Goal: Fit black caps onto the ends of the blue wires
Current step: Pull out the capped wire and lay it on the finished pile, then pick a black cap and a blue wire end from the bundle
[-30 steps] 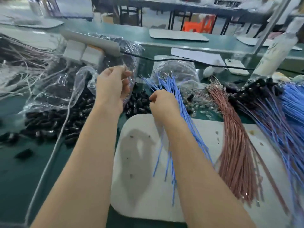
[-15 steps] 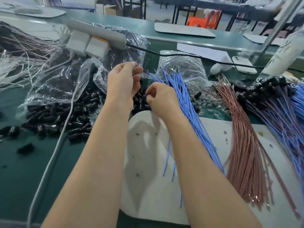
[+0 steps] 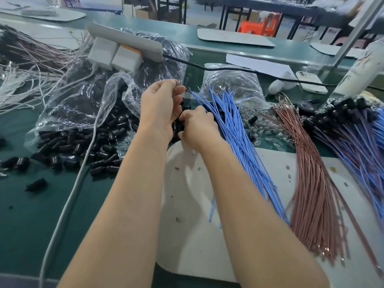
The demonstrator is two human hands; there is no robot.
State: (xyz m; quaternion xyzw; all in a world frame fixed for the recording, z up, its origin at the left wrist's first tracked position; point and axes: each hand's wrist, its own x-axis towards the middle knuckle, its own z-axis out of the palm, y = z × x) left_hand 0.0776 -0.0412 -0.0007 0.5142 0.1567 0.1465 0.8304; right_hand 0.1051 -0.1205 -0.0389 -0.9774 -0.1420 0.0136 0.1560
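Loose blue wires (image 3: pixel 234 129) fan out across the white mat (image 3: pixel 187 215) and the green table. My left hand (image 3: pixel 162 104) pinches the far tip of one blue wire at its fingertips; whether a cap sits inside the pinch is hidden. That wire runs down to my right hand (image 3: pixel 197 125), which is closed around it just below, knuckles up, over a few black caps (image 3: pixel 83 142). More caps spill from a clear plastic bag (image 3: pixel 83 96) on the left. Blue wires with black caps fitted (image 3: pixel 353 125) lie at the right.
A bundle of copper-pink wires (image 3: pixel 307 183) lies on the mat right of the blue ones. A white power strip (image 3: pixel 124 38) with plugs rests on the bag, and its white cable (image 3: pixel 68 204) crosses the table. A phone (image 3: pixel 309 82) and a white bottle (image 3: pixel 361 69) stand at the back right.
My hands have come together from apart. The left hand moved right to the wire tip, and the right hand drew in below it with the wire.
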